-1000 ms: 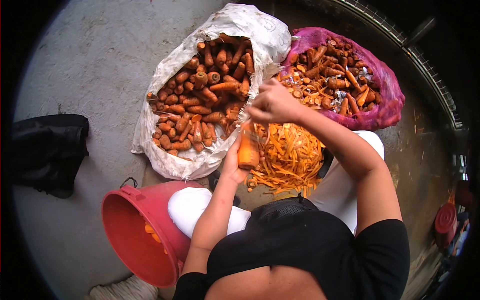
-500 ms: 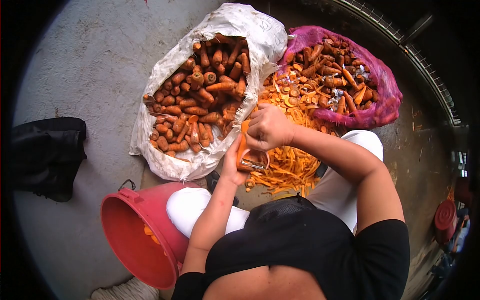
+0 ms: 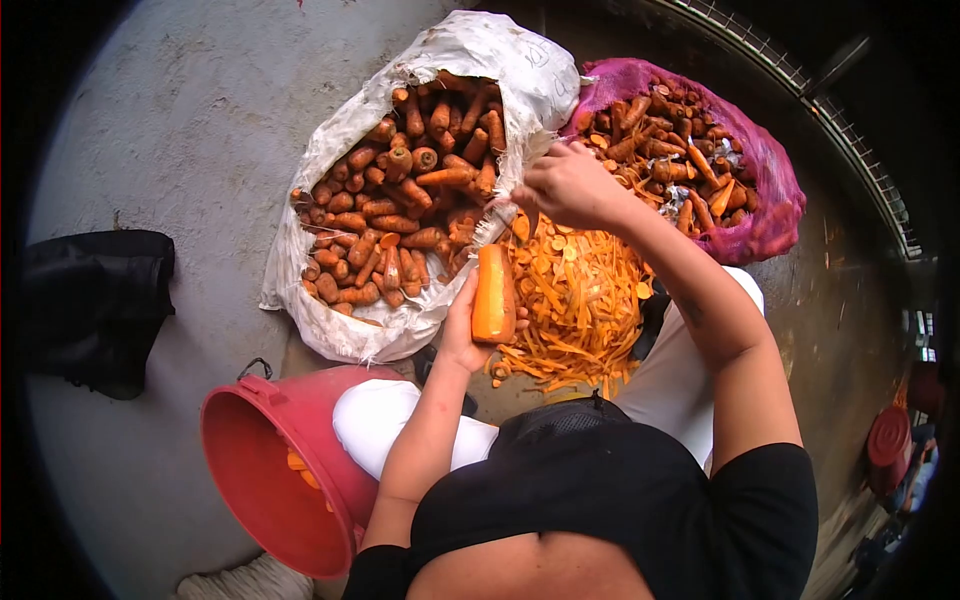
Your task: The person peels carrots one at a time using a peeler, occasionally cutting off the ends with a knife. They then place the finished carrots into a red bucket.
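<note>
A partly peeled carrot (image 3: 493, 296) stands nearly upright in my left hand (image 3: 462, 325), whose fingers wrap round its lower part. Bright orange shows along its length, with darker skin left on the right side. Beyond the carrot's top end is my right hand (image 3: 570, 187), closed round a peeler that is mostly hidden by the fingers. Below that hand lies a heap of orange peelings (image 3: 575, 300) and cut carrot ends on the floor.
A white sack (image 3: 330, 160) full of unpeeled carrots lies open ahead. To its right is a magenta mesh sack (image 3: 775, 195) holding more carrots. A tilted red bucket (image 3: 345, 430) with some peeled carrots sits by my left knee. Black cloth (image 3: 100, 310) is at far left.
My right hand has lifted the peeler off the carrot and moved up and to the right. The carrot, held in almost the same spot, now shows its peeled side.
</note>
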The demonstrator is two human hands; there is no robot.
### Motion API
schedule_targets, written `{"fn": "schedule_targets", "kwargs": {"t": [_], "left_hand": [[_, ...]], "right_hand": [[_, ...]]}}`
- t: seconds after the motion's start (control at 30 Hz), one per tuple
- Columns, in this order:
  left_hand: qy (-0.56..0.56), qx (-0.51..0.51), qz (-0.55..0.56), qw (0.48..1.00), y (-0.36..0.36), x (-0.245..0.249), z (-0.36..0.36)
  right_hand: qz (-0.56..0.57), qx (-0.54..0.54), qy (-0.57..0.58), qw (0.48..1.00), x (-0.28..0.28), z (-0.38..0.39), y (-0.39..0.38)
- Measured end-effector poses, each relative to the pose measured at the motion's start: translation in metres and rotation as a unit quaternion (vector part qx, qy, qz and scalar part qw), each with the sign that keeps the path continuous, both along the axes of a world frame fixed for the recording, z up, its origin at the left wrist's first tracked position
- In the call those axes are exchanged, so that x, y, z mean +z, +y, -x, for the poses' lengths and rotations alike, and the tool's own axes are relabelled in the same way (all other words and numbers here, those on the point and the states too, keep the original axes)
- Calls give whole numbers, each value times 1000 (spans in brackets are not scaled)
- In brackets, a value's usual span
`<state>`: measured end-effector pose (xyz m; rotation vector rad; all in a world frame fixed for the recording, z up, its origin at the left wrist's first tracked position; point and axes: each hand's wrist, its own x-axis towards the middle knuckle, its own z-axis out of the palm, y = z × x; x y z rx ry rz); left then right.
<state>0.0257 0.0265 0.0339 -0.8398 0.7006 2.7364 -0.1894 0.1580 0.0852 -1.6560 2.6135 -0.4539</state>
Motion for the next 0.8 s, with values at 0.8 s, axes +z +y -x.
{"fn": "schedule_targets", "kwargs": {"t": [0.8], "left_hand": [[3,-75,15,997,10,-3,-12]], "right_hand": [[97,57,129,985,-40,-1,-2]]}}
